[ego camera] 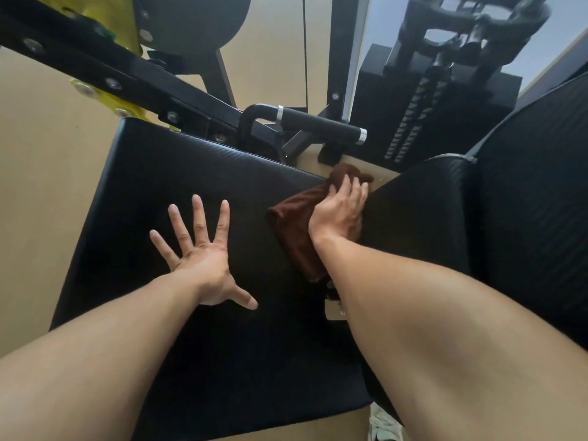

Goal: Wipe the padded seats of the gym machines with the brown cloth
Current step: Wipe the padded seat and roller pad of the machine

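Observation:
A wide black padded seat (152, 186) fills the middle of the view. My left hand (203, 256) lies flat on it with fingers spread wide. The brown cloth (292, 224) is bunched at the seat's right edge, in the gap beside the black back pad (429, 211). My right hand (340, 211) is on top of the cloth, fingers curled over it and pressing it down against the seat edge. Part of the cloth is hidden under my right hand and forearm.
A black handle with chrome rings (321, 124) sticks out just beyond the seat. The black and yellow machine frame (105, 74) runs across the upper left. A weight stack (423, 116) stands at the upper right. Beige floor (41, 160) lies left of the seat.

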The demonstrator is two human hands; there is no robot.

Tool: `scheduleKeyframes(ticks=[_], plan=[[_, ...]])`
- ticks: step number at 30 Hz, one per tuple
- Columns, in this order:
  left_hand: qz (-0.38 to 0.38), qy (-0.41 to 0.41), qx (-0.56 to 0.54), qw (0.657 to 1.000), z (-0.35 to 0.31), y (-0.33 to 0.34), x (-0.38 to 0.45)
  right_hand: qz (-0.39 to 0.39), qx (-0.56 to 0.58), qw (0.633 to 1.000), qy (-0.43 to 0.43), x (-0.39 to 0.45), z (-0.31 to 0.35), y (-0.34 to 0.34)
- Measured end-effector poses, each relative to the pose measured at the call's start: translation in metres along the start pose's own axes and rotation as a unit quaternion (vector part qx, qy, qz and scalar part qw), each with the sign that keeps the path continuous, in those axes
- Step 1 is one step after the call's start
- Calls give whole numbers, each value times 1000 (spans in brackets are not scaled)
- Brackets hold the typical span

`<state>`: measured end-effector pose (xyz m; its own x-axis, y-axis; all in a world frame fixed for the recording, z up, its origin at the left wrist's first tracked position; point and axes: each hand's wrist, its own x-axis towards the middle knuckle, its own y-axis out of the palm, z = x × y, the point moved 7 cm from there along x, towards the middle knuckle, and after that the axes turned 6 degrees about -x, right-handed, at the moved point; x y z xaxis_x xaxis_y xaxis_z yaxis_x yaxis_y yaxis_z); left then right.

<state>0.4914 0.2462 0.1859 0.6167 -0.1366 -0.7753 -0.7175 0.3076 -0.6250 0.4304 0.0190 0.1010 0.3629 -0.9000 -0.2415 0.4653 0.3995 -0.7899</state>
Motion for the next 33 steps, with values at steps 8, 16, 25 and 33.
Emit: scheduleKeyframes(ticks=[8, 16, 25, 33], plan=[[1, -3, 0, 1000, -1, 0, 1, 53, -78, 982, -163, -74, -15, 0], [3, -14, 8, 1000, -6, -1, 2, 138, -144, 931, -307, -70, 19, 16], [-14, -5, 12, 1000, -5, 1, 10, 132, -179, 904, -365, -35, 80, 30], [-56, -1, 25, 998, -3, -1, 13, 145, -170, 841, -492, -86, 71, 26]])
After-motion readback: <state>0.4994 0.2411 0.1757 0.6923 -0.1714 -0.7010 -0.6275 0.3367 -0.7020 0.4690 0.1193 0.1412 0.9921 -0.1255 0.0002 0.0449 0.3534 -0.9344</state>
